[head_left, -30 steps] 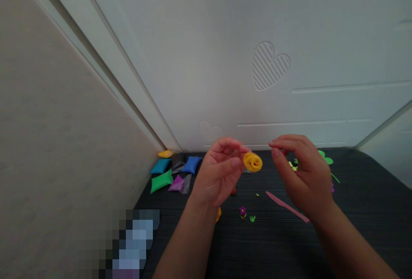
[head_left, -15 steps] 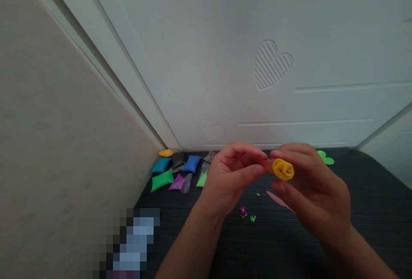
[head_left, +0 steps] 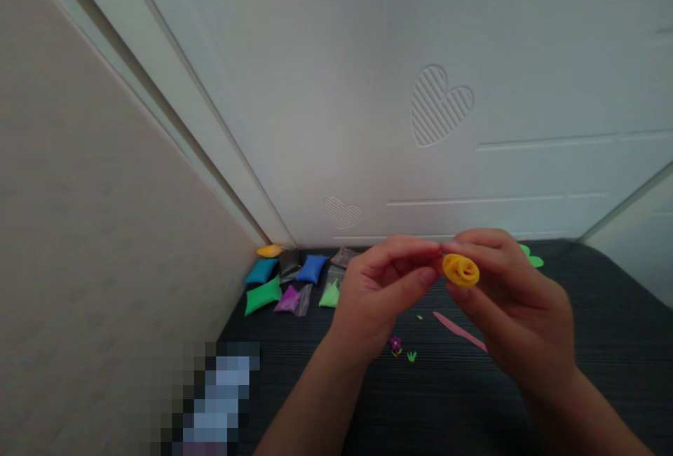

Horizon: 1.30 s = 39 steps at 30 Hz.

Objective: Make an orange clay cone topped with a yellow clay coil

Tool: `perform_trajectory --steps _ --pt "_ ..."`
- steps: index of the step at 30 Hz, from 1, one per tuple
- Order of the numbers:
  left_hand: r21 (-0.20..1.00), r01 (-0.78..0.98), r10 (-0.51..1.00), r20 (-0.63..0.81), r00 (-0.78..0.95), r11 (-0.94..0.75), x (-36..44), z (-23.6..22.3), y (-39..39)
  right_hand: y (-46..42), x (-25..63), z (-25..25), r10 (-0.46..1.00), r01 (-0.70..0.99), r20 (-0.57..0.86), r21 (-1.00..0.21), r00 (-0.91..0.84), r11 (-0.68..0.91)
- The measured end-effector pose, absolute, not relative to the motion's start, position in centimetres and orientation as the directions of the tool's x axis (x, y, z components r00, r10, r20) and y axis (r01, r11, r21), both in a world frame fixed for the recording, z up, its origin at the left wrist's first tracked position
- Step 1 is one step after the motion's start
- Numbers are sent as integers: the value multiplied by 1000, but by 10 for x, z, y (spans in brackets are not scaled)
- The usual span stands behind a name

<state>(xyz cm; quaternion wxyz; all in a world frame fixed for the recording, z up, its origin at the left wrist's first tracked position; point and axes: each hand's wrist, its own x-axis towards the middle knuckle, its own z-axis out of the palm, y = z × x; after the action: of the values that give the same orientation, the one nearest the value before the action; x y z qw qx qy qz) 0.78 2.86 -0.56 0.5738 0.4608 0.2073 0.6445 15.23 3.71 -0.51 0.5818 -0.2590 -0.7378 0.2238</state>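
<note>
A yellow rolled-up rose point(head_left: 461, 271), which looks like soft modelling clay, is held up over the dark table point(head_left: 431, 414), its spiral facing me. My right hand point(head_left: 518, 302) has it between thumb and fingers from the right. From the left, the bent fingers and thumb of my left hand point(head_left: 378, 287) close in at the rose's base, which they partly hide. Below the hands lie a pink clay knife point(head_left: 460, 332), a small purple flower point(head_left: 396, 344) and a tiny green grass-like piece point(head_left: 411, 356).
At the back left lie several clay packets, among them a blue one point(head_left: 312, 269), a green one point(head_left: 263, 296) and a purple one point(head_left: 289, 299). Behind my right hand is a light green piece point(head_left: 533, 258). A white panel with hearts point(head_left: 442, 105) rises behind the table.
The rose has tilted and shifted slightly. My right thumb has come up against its lower edge, and the orange-looking bit seen beside it is now mostly hidden.
</note>
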Motion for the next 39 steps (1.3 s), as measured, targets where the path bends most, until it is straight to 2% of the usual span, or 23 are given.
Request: perform_trajectory --steps 4,7,12,16,21,25,39 --pt "772 -530 877 470 103 -351 6 -10 32 34 153 -5 664 152 722 -647 -194 747" --pt "778 -497 868 488 92 -384 4 -13 34 34 151 -4 643 184 741 -617 -191 765" --pt "783 -506 889 453 66 -362 5 -12 34 33 150 -3 622 208 753 -587 -213 782" --pt "798 -550 935 346 83 -246 10 -8 32 34 149 -3 647 208 742 -614 -175 761" --pt "687 -720 963 247 109 -94 23 -6 29 36 147 -5 725 182 682 -704 -99 687" --pt "632 -774 976 187 114 -31 27 -7 28 37 147 -6 749 206 658 -724 -80 658" --pt "678 -729 964 246 105 -93 25 -7 30 36 145 -5 741 181 665 -720 -100 670"
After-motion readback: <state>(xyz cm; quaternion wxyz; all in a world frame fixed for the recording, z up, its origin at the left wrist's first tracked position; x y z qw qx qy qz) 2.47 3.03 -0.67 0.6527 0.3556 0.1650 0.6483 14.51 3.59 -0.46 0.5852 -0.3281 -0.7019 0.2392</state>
